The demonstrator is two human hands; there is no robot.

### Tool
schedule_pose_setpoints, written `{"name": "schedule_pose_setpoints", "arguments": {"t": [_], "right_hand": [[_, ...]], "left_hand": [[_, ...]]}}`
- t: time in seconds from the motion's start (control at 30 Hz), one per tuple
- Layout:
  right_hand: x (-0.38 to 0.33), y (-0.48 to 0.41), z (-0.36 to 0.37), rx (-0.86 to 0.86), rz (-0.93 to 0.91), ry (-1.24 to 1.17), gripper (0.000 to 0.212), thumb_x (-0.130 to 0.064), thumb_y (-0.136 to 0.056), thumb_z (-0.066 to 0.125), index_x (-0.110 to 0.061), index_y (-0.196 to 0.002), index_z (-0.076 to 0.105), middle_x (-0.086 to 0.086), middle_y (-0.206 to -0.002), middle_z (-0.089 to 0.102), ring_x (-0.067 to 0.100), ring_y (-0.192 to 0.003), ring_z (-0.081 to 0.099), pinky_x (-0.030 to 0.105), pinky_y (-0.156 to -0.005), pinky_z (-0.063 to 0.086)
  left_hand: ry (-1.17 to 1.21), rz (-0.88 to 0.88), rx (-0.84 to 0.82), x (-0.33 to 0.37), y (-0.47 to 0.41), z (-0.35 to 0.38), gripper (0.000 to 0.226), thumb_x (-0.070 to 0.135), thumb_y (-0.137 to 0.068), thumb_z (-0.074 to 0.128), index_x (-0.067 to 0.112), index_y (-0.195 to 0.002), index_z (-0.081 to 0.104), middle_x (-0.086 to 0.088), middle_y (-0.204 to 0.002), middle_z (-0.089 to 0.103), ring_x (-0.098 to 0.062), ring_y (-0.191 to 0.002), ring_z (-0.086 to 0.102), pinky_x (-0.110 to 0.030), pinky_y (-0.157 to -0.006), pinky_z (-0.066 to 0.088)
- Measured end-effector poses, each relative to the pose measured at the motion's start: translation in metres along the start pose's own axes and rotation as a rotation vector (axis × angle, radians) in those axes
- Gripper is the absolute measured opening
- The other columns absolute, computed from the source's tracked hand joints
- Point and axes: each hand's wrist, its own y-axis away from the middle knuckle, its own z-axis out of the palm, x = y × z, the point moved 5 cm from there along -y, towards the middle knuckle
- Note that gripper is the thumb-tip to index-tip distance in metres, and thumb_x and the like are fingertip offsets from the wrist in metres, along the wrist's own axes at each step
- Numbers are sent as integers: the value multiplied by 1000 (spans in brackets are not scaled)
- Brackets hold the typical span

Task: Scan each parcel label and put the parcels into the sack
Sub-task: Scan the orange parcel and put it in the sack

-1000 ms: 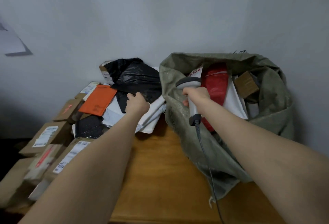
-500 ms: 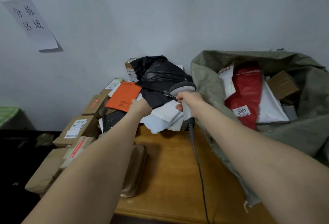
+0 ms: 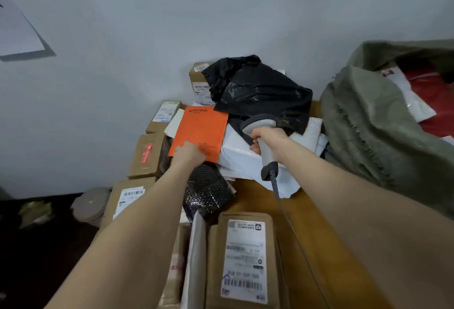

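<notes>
the green sack (image 3: pixel 383 136) runs off the right edge, the wall notice (image 3: pixel 14 31) off the left. the fingers of the left hand (image 3: pixel 189 154) vanish beneath the orange parcel (image 3: pixel 201 129).

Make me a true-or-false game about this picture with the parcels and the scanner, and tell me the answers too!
1. The right hand holds the scanner. True.
2. The orange parcel is inside the sack. False: it lies on the pile beside the sack, and the left hand grips its near edge.
3. The sack is empty. False: a red parcel shows inside.
4. A cable hangs from the scanner's handle. True.
</notes>
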Motion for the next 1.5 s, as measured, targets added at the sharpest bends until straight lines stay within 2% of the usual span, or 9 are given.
{"name": "schedule_pose_setpoints", "arguments": {"t": [0.1,0.23,0.37,0.77,0.93,1.03,1.2,1.33,1.5], "right_hand": [[0,-17,24,38,-1,29,29,-13,-82,68,2,-106,63,12,-72,68,22,-65,70,38,-84,59],[-3,-33,50,44,-11,78,27,-17,-82,69,-2,-102,62,15,-81,73,16,-52,64,35,-81,60],[1,-44,68,53,-9,94,31,-16,-81,70,-1,-106,61,11,-64,68,20,-60,68,40,-86,59],[5,-33,64,79,-31,97,32,-16,-84,69,1,-110,60,15,-70,72,21,-62,66,40,-87,58],[-2,-19,49,103,-76,57,27,-17,-87,68,0,-106,61,16,-78,72,19,-60,62,34,-80,57],[-11,-4,44,86,-110,-33,34,-27,-85,74,0,-104,64,15,-82,73,18,-61,64,31,-69,55],[-28,33,26,13,-121,-289,42,-38,-77,82,-7,-95,63,17,-90,71,26,-76,70,37,-78,59],[-31,48,4,78,-116,-248,92,-62,-48,87,-7,-117,62,9,-93,71,26,-80,70,40,-79,59],[-24,75,-19,191,-59,-199,23,-9,-79,75,-5,-89,55,13,-96,66,30,-90,67,42,-83,56]], "left_hand": [[90,-12,-9,-15,-27,-8,83,35,-77,72,2,-141,29,-24,-139,39,-38,-129,41,-41,-107,38],[134,-45,-46,-34,-70,-10,106,50,-69,79,1,-144,23,-22,-141,40,-37,-131,39,-43,-108,36],[246,-76,-81,-53,-121,7,122,60,-47,83,11,-143,28,-14,-139,45,-33,-126,46,-49,-105,41],[558,-95,-103,-46,-87,8,46,19,-81,75,0,-116,52,-9,-113,59,-32,-105,60,-44,-92,52],[768,191,4,-13,-41,-31,10,12,-84,57,14,-84,47,-8,-88,56,-20,-68,52,-28,-53,45],[731,386,-23,23,-5,-57,16,8,-82,57,17,-79,44,-8,-81,60,-20,-66,57,-26,-53,45],[537,657,-325,82,59,-56,13,3,-84,57,15,-83,53,-6,-88,58,-19,-81,56,-31,-75,49],[538,704,-446,103,100,-44,16,-1,-85,55,13,-84,61,-2,-89,62,-14,-82,59,-24,-77,50],[614,675,-508,108,130,-42,27,0,-88,52,16,-73,68,-11,-105,63,-21,-99,58,-32,-93,47]]}}
